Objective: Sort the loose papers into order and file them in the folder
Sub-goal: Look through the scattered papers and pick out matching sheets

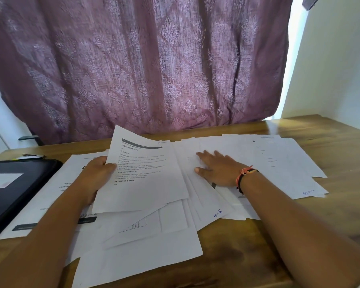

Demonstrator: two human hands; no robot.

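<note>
Loose papers point(279, 167) fanned across the table point(258, 246), black folder point(19, 183) off at 9 o'clock
Left hand point(96, 177) is nearer it, pinching a printed sheet point(146, 183) tipped up; right hand point(216, 169) lies flat, fingers straight, on the pile at 2 o'clock.

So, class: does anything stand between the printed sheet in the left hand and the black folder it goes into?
Nothing upright does. Only flat loose papers lie between the printed sheet that the left hand holds and the black folder, which looks closed, so its cover blocks filing.
</note>
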